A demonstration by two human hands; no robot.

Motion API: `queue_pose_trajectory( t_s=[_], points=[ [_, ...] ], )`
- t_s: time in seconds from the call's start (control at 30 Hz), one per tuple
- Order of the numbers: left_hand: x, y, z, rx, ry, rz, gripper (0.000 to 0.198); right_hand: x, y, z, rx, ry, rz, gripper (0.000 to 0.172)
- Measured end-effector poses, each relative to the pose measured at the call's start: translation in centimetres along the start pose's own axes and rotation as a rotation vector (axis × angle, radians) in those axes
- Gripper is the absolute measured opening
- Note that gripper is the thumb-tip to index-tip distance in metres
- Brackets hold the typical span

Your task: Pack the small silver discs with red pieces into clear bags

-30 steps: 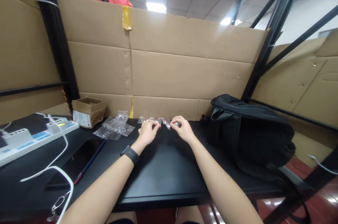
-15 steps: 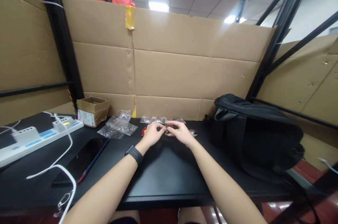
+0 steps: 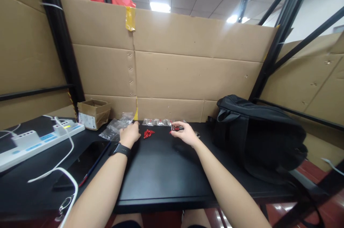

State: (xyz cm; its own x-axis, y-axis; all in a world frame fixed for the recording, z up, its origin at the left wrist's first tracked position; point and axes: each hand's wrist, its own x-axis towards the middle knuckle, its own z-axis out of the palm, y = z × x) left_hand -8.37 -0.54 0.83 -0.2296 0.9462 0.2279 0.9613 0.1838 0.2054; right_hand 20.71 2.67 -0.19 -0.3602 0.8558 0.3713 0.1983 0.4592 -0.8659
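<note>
My left hand [image 3: 130, 135], with a dark watch on its wrist, reaches over the right edge of several clear plastic bags [image 3: 114, 127]. Its fingers are apart; whether they touch the plastic I cannot tell. Just to its right lies a small heap of red cords [image 3: 148, 134]. My right hand [image 3: 186, 135] pinches a small piece with a red cord [image 3: 176, 128] between thumb and fingers; the rest of that piece is partly hidden. Behind both hands runs a row of small bagged round pieces [image 3: 160, 122]. A shiny round piece [image 3: 198, 134] shows beside the right hand.
A black backpack [image 3: 258, 138] stands on the right of the black table [image 3: 166, 178]. At left are an open cardboard box [image 3: 94, 114], a white power strip [image 3: 45, 142] with cables, and a dark tablet-like device [image 3: 83, 163]. Cardboard walls [image 3: 172, 74] close off the back.
My left hand has moved left, away from my right hand, to the plastic bags. The red cords are now uncovered. My right hand stays nearly in place, holding the small piece.
</note>
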Motion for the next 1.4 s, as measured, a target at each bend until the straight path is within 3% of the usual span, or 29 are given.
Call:
queue_pose_trajectory(
  t_s=[0.33, 0.4, 0.5, 0.57, 0.63, 0.73, 0.83, 0.9, 0.97, 1.1, 1.27, 1.4],
  points=[
    [0.5, -0.9, 0.4, -0.06, 0.107, -0.066, 0.035, 0.0, 0.0, -0.4, 0.001, 0.016, -0.004, 0.049],
    [0.5, -1.1, 0.0, -0.092, 0.209, -0.09, 0.034, 0.0, 0.0, -0.6, 0.02, 0.029, -0.012, 0.049],
    [0.2, -0.6, -1.3, -0.164, 0.469, -0.046, 0.034, 0.1, -0.1, -1.0, 0.03, 0.046, -0.018, 0.048],
    [0.0, 0.3, -2.0, -0.241, 0.605, 0.061, 0.035, 0.1, -0.1, -1.3, 0.043, 0.06, -0.029, 0.048],
    [-0.3, 1.6, -2.3, -0.351, 0.647, 0.219, 0.035, 0.2, -0.2, -1.7, 0.051, 0.083, -0.044, 0.048],
    [-0.7, 4.0, -1.7, -0.566, 0.549, 0.507, 0.035, 0.2, -0.3, -2.4, 0.048, 0.119, -0.05, 0.05],
    [-1.3, 6.0, -0.1, -0.615, 0.25, 0.812, 0.032, 0.3, -0.3, -3.2, 0.031, 0.159, -0.049, 0.051],
    [-1.8, 6.8, 1.0, -0.519, 0.043, 0.926, 0.033, 0.4, -0.1, -3.9, -0.013, 0.187, -0.059, 0.049],
    [-2.4, 7.4, 1.8, -0.426, -0.05, 0.912, 0.039, 0.4, 0.1, -4.5, -0.102, 0.206, -0.064, 0.047],
    [-3.7, 8.3, 2.5, -0.318, -0.046, 0.789, 0.042, 0.1, 0.0, -5.3, -0.314, 0.192, -0.07, 0.041],
    [-5.2, 9.6, 2.8, -0.138, -0.155, 0.787, 0.047, -0.3, -0.4, -5.6, -0.518, 0.124, -0.119, 0.036],
    [-5.2, 9.4, 2.9, -0.107, -0.155, 0.785, 0.042, -0.4, -0.1, -5.5, -0.607, 0.045, -0.077, 0.034]
  ],
)
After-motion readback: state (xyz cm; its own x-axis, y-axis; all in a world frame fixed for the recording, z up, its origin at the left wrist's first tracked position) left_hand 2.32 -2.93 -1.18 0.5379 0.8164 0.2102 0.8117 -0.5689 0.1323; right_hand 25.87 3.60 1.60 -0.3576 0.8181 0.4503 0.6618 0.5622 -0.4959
